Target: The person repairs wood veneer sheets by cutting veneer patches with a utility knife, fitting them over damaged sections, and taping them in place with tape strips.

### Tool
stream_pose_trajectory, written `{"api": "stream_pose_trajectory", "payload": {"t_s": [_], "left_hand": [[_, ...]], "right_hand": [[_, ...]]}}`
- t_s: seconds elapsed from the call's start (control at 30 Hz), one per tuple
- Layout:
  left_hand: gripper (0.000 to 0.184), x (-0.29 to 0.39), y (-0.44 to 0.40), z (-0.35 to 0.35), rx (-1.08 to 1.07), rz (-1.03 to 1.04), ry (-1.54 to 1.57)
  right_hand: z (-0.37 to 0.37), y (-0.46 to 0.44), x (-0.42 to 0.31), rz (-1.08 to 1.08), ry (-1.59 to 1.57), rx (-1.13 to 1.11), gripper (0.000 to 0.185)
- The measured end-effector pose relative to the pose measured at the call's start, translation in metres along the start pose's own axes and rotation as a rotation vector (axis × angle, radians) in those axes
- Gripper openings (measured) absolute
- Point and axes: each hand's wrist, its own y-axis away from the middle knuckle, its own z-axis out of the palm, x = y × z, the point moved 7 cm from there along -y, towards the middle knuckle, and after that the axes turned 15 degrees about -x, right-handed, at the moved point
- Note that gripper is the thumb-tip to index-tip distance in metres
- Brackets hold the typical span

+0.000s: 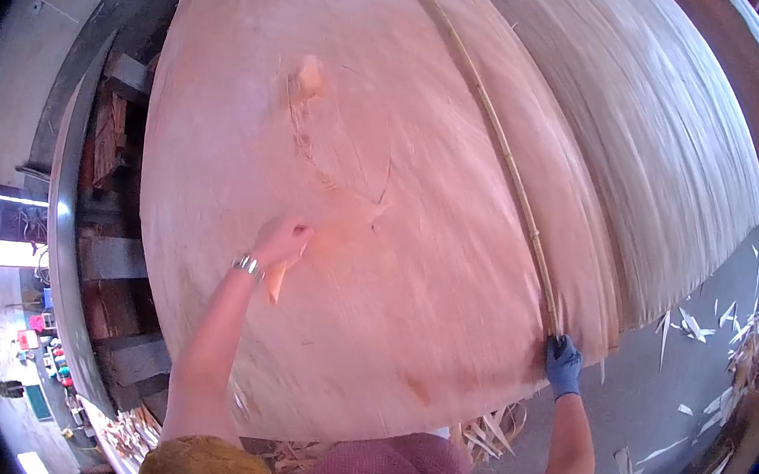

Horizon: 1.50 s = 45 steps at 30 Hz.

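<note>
A wide, pale pinkish wood veneer sheet [445, 319] spreads in front of me. My left hand [283, 239], bare with a metal watch at the wrist, is closed over the sheet. A small orange-tan scrap of veneer [276, 283] hangs down from its fingers. Further up the sheet are a jagged torn patch [303, 130] and a small split. My right hand [563, 364], in a blue-grey glove, is wrapped around the near end of a long thin bamboo stick [510, 163]. That stick lies along the right part of the sheet.
A second, whiter stack of veneer [654, 128] lies to the right. Torn strips [692, 324] litter the grey floor [639, 426]. Stacked wooden blocks [115, 258] stand left of the sheet, beside a curved edge [65, 229]. Small coloured items sit at the lower left.
</note>
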Motion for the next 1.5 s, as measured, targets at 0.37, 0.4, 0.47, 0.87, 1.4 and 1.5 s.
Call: {"api": "stream_pose_trajectory", "payload": {"t_s": [0.37, 0.4, 0.47, 0.87, 1.4, 1.5], "left_hand": [[0.047, 0.027, -0.21, -0.129, 0.513, 0.1, -0.065], [0.053, 0.019, -0.218, -0.13, 0.464, 0.133, -0.013], [0.052, -0.009, -0.242, -0.129, 0.501, 0.126, 0.03], [0.055, -0.02, -0.243, -0.128, 0.629, 0.053, 0.068], [0.018, 0.001, -0.13, -0.102, 0.781, 0.176, 0.518], [0.016, 0.01, -0.046, -0.097, 0.979, 0.32, 0.688]], "right_hand": [[0.016, -0.014, 0.016, 0.039, 0.011, -0.028, 0.022], [0.014, -0.009, 0.013, 0.024, 0.027, -0.004, 0.022], [0.011, -0.01, 0.008, -0.017, 0.059, 0.06, 0.022], [0.019, -0.014, 0.017, 0.034, 0.079, 0.04, 0.023], [0.02, -0.009, 0.019, 0.01, 0.05, 0.075, 0.024], [0.026, -0.009, 0.026, -0.016, 0.06, 0.053, 0.025]]}}
